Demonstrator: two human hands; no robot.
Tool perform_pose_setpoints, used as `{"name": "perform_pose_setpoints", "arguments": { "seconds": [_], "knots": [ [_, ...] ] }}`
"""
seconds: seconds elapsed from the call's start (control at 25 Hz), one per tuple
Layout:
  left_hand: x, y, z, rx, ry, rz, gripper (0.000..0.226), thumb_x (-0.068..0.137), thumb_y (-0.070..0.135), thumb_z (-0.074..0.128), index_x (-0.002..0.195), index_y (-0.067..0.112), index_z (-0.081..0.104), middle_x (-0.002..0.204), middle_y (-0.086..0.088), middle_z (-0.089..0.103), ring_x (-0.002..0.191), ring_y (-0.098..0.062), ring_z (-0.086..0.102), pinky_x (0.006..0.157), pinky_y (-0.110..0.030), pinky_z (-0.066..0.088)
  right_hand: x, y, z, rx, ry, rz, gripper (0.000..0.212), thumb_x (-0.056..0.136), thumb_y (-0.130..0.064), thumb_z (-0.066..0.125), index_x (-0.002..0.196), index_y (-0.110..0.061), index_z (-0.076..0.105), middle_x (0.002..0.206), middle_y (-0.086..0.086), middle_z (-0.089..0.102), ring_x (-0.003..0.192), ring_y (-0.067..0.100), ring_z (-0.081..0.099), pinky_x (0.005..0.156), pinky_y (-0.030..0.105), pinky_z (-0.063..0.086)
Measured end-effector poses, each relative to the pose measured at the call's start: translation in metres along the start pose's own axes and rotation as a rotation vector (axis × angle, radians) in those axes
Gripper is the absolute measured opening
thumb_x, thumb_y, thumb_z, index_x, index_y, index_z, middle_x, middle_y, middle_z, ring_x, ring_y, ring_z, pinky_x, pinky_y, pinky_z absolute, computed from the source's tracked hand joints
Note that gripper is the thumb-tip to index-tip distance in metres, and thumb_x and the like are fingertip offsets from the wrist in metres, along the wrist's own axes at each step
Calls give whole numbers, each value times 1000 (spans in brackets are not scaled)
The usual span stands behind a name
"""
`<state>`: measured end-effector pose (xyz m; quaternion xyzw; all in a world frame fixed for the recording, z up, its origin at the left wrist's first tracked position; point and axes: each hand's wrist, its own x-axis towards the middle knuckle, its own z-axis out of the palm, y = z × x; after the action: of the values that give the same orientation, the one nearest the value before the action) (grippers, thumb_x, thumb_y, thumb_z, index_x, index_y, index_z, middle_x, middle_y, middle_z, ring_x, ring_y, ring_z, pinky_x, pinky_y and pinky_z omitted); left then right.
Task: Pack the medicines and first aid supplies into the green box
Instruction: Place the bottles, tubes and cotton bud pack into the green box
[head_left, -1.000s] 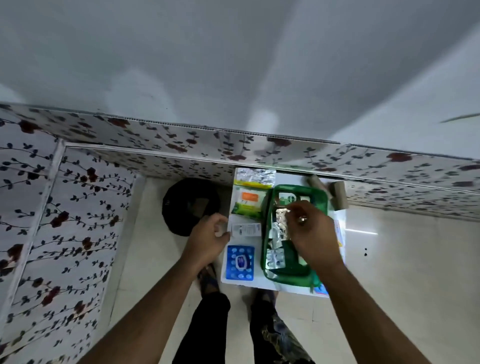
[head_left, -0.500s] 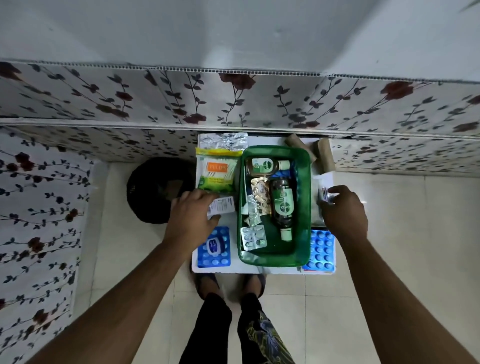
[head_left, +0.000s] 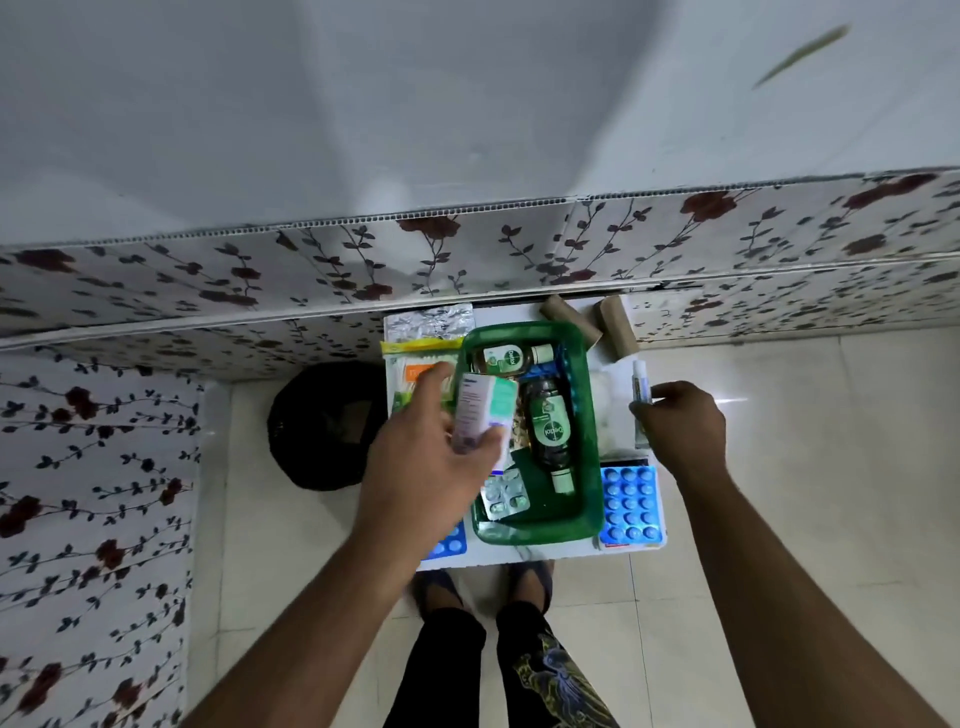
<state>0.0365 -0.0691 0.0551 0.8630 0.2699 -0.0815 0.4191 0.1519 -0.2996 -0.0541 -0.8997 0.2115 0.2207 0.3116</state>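
Observation:
The green box (head_left: 592, 431) stands on a small white table (head_left: 519, 555). Inside it lie two brown Dettol bottles, one large (head_left: 549, 428) and one small (head_left: 506, 358), plus a silver pill strip (head_left: 504, 498). My left hand (head_left: 434, 462) grips a small white and teal medicine carton (head_left: 480, 410) above the box's left rim. My right hand (head_left: 680, 431) pinches a thin white tube (head_left: 640, 382) at the table's right side. Blue blister packs lie at the front right (head_left: 629, 504) and, partly hidden under my left arm, at the front left (head_left: 448, 545).
A green and orange packet (head_left: 413, 371) and a silver foil strip (head_left: 428, 323) lie left of the box. Two brown bandage rolls (head_left: 615, 325) sit at the table's back right. A black round object (head_left: 322, 426) rests on the floor to the left. Floral panels wall the area.
My left hand has lifted the small carton off the table and carried it right, over the box's left rim. My right hand has closed on the thin tube.

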Motion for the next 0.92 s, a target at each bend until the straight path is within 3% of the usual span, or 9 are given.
{"name": "perform_pose_setpoints", "arguments": {
  "seconds": [0.12, 0.24, 0.36, 0.44, 0.72, 0.92],
  "knots": [
    [8, 18, 51, 143, -175, -10, 72, 86, 42, 62, 144, 44, 20, 107, -3, 67, 88, -22, 68, 76, -34, 56, -6, 1, -12, 97, 28, -22, 22, 78, -23, 70, 99, -19, 65, 79, -7, 66, 84, 23, 64, 73, 29, 43],
    [10, 10, 95, 250, -279, -64, 61, 87, 45, 60, 141, 33, 34, 120, -8, 63, 105, -29, 62, 76, -30, 44, -11, 5, -16, 145, 23, -40, 19, 79, -23, 71, 97, -20, 65, 76, -11, 65, 79, 20, 65, 72, 30, 46],
    [12, -2, 113, 257, -376, -119, 54, 84, 53, 58, 130, 27, 47, 113, -5, 68, 99, -28, 64, 76, -33, 50, -12, 11, -14, 184, 14, -47, 21, 78, -23, 72, 98, -19, 66, 81, -4, 71, 78, 19, 67, 75, 32, 52],
    [15, -9, 114, 220, -417, -119, 46, 86, 45, 61, 127, 26, 51, 109, -2, 70, 90, -24, 65, 73, -33, 51, -12, 14, -12, 199, 2, -50, 22, 78, -23, 73, 99, -18, 67, 83, -1, 72, 76, 19, 68, 73, 31, 52],
    [20, -7, 112, 128, -429, -124, 35, 80, 29, 74, 99, 26, 44, 90, -3, 70, 76, -23, 65, 63, -36, 53, -22, 10, -6, 220, -53, -74, 18, 81, -22, 73, 98, -18, 66, 81, -2, 71, 75, 21, 69, 70, 30, 52],
    [24, -13, 89, 393, -325, -45, 31, 85, 13, 66, 112, 14, 50, 99, -11, 65, 92, -34, 63, 65, -31, 39, -28, -2, -9, 235, -37, -84, 20, 83, -22, 73, 100, -16, 65, 80, -7, 69, 67, 15, 69, 64, 26, 49]
  ]
}}
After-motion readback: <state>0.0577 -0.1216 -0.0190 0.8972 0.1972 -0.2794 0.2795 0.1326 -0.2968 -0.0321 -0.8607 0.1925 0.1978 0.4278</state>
